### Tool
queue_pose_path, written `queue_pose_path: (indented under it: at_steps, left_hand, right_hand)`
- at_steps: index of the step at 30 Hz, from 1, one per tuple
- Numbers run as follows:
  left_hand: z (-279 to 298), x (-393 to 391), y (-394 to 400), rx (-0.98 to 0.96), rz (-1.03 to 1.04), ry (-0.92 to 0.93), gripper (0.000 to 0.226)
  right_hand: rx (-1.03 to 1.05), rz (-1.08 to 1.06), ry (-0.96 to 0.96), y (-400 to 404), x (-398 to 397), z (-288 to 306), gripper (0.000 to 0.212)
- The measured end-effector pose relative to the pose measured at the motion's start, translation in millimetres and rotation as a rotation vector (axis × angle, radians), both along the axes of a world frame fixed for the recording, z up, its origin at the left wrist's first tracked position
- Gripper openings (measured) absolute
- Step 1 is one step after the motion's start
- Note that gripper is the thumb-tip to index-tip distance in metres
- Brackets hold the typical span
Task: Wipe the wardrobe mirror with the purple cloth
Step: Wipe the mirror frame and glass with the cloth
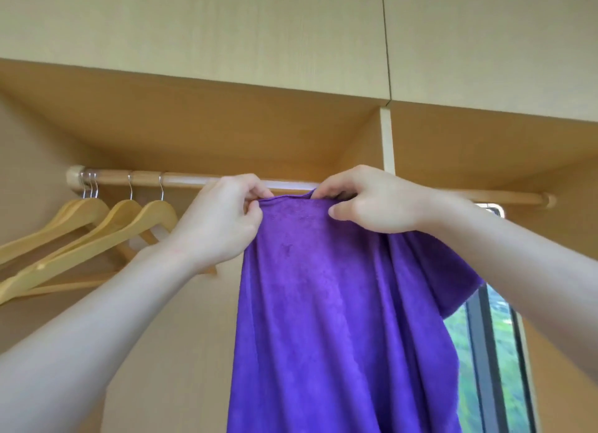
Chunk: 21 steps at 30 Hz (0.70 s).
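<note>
A large purple cloth [326,319] hangs down in front of the open wardrobe, its top edge just below the wooden rail [181,179]. My left hand [220,219] pinches the cloth's top left corner. My right hand [369,199] grips the top edge a little to the right, fingers curled over it. Behind the cloth's right side, the mirror [495,351] shows a reflected window frame and green trees; the cloth and my right forearm hide most of it.
Several wooden hangers [97,229] hang on the rail's left end. A vertical divider panel [386,141] splits the wardrobe, and closed upper cabinet doors [226,28] run above.
</note>
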State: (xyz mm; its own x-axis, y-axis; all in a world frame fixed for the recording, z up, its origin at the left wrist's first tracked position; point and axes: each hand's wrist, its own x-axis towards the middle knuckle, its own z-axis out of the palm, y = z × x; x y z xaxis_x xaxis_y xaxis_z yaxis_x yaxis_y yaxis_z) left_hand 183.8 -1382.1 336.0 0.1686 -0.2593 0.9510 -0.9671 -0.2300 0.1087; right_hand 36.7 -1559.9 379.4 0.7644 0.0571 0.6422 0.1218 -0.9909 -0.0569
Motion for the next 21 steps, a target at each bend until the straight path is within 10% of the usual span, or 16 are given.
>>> queue_pose_path:
  at_steps: [10,21]
  left_hand:
    - [28.1,25.2,24.0,-0.104,0.075,0.305,0.026]
    - [10.0,-37.8,-24.7,-0.019,0.115,0.002,0.038]
  right_hand:
    - [0.144,0.154,0.131,4.5,12.7,29.2,0.024]
    - [0.323,0.218,0.155,-13.4,16.4,30.3,0.047]
